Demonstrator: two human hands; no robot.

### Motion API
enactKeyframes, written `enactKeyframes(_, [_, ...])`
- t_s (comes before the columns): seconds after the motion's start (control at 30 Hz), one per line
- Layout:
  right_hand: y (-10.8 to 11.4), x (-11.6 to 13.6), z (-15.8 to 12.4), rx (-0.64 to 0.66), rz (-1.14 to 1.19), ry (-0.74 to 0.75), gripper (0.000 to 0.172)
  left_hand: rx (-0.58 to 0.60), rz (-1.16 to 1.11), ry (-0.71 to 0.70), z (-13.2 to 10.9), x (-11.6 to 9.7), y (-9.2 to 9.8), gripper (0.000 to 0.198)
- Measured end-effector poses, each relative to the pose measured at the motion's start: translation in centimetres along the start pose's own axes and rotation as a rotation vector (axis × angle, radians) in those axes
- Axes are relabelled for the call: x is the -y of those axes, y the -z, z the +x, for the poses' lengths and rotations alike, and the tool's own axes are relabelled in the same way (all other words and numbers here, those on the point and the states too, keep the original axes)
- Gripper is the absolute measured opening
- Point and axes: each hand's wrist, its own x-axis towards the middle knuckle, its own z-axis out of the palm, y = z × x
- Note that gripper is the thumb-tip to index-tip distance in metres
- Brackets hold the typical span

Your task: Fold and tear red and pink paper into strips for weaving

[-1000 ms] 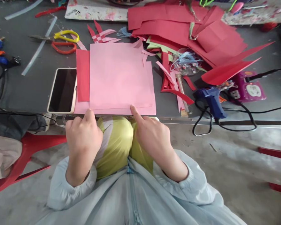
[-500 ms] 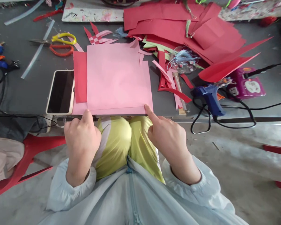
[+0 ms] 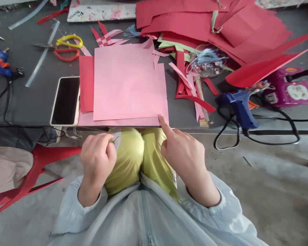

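Note:
A pink paper sheet (image 3: 128, 85) lies near the table's front edge, on top of another pink sheet whose strip (image 3: 123, 121) shows along the front. At its left, a red paper piece (image 3: 86, 85) sticks out from underneath. My right hand (image 3: 184, 148) presses its stretched index fingertip on the pink paper's front right corner; its other fingers are curled and hold nothing. My left hand (image 3: 99, 152) hovers off the table edge, over my lap, with fingers curled in and nothing visible in them. Its palm side is hidden.
Left of the paper lie a phone (image 3: 65, 100) and scissors (image 3: 68, 48). To the right are paper scraps (image 3: 186, 83), a blue glue gun (image 3: 238, 106) with its cable, and a purple box (image 3: 289, 89). Red paper sheets (image 3: 184, 25) are piled behind. A red chair (image 3: 46, 159) stands at left.
My left hand has lifted its index finger off the paper's front left edge, drawn back and right, and curled. My right fingertip stays on the corner. The view has shifted slightly.

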Motion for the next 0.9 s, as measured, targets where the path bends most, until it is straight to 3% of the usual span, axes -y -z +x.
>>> enactKeyframes(0.2, [-0.4, -0.2, -0.1, -0.023, 0.029, 0.015, 0.083, 0.257, -0.587, 0.485, 0.4, -1.4, -0.7, 0.035])
enactKeyframes(0.4, [-0.6, -0.6, -0.2, -0.026, 0.055, 0.031, 0.085, 0.329, -1.246, 0.846, 1.8, -1.7, -1.7, 0.039])
enactKeyframes(0.53, [-0.8, -0.8, -0.2, -0.017, 0.065, 0.033, 0.086, 0.305, -1.353, 0.893, 2.6, -1.7, -1.8, 0.039])
enactKeyframes(0.73, [-0.7, -0.7, 0.0, 0.008, 0.075, 0.027, 0.084, 0.275, -1.3, 0.85, 4.1, -2.1, -2.0, 0.044])
enactKeyframes(0.9, [-0.8, -1.0, -0.1, -0.025, 0.1, 0.058, 0.081, 0.178, -1.242, 0.791, 5.4, -2.5, -3.2, 0.042])
